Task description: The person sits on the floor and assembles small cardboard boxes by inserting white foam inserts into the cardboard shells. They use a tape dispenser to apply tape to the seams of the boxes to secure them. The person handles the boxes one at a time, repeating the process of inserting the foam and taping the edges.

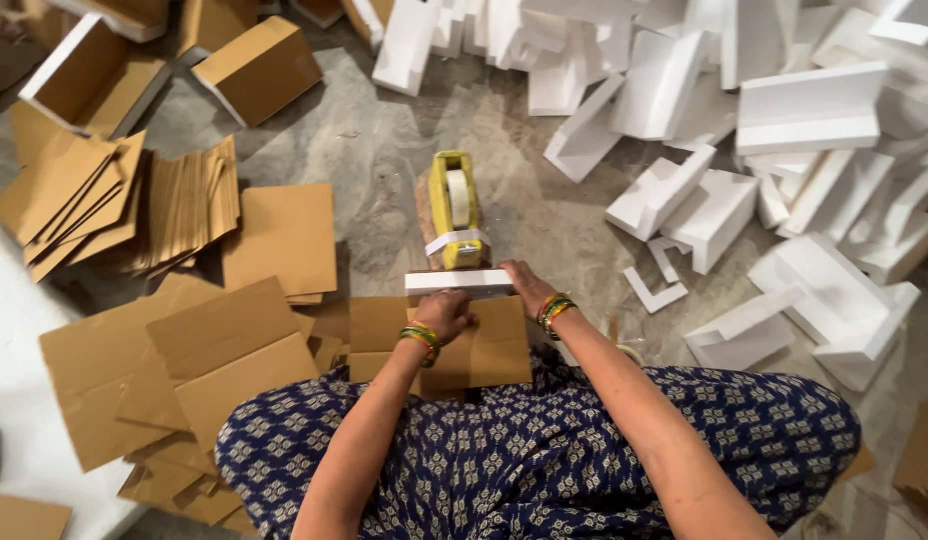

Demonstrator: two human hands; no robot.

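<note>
A flat brown cardboard piece [489, 350] lies on my lap, just past my patterned blue clothing. My left hand [446, 312] presses down on it with fingers curled, gripping the near edge of a white foam bar [459, 282] that sits along the cardboard's far edge. My right hand [524, 285] rests against the right end of that bar, touching it. A yellow tape dispenser [456, 208] with a roll of tape stands on the floor just beyond the bar. Both wrists wear coloured bangles.
Stacks and loose sheets of brown cardboard [224, 340] lie on the floor to the left, with folded boxes [259, 68] behind. A large heap of white foam corner pieces [784, 150] fills the right and far side. Grey floor [374, 150] shows in the middle.
</note>
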